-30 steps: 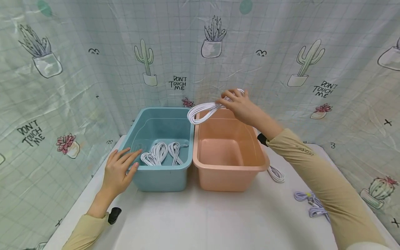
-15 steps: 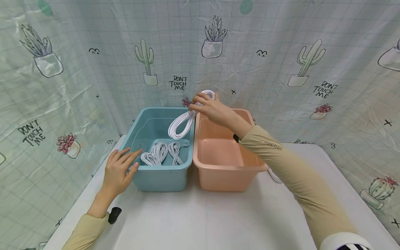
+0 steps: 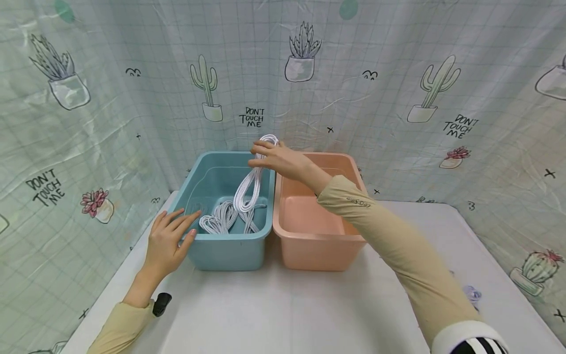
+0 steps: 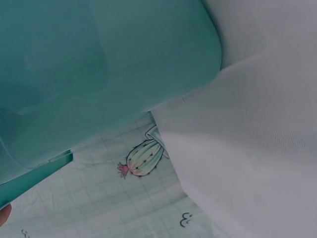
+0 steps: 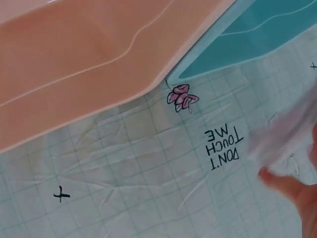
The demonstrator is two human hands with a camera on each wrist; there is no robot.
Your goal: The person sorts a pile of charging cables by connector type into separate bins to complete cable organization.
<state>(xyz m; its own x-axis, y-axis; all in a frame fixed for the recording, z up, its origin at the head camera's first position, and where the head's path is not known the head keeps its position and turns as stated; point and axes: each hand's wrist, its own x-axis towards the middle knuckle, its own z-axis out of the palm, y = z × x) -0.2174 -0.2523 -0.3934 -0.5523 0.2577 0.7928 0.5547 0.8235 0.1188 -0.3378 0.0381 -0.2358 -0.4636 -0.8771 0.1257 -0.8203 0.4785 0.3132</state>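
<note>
My right hand (image 3: 280, 160) grips a looped white cable (image 3: 247, 191) over the right side of the blue bin (image 3: 233, 237). The cable's lower loop hangs down into the bin and overlaps the coils lying there. In the right wrist view, my thumb (image 5: 285, 183) pinches the blurred cable at the right edge. Inside the blue bin lie white cable coils (image 3: 219, 218). My left hand (image 3: 167, 242) rests at the bin's front left rim, its fingers extended over the edge. The left wrist view shows mostly the bin's wall (image 4: 109, 64) and a fingertip at the lower left.
An orange bin (image 3: 325, 238) stands right beside the blue one, with nothing visible inside. On the white table (image 3: 283, 309), a pale purple cable (image 3: 472, 294) lies at the right, partly hidden by my right sleeve (image 3: 398, 246). A patterned curtain (image 3: 376, 113) hangs behind the bins.
My right hand has carried the white cable leftward from above the orange bin to above the blue bin, and the cable now hangs steeper and lower. My left hand has stayed still.
</note>
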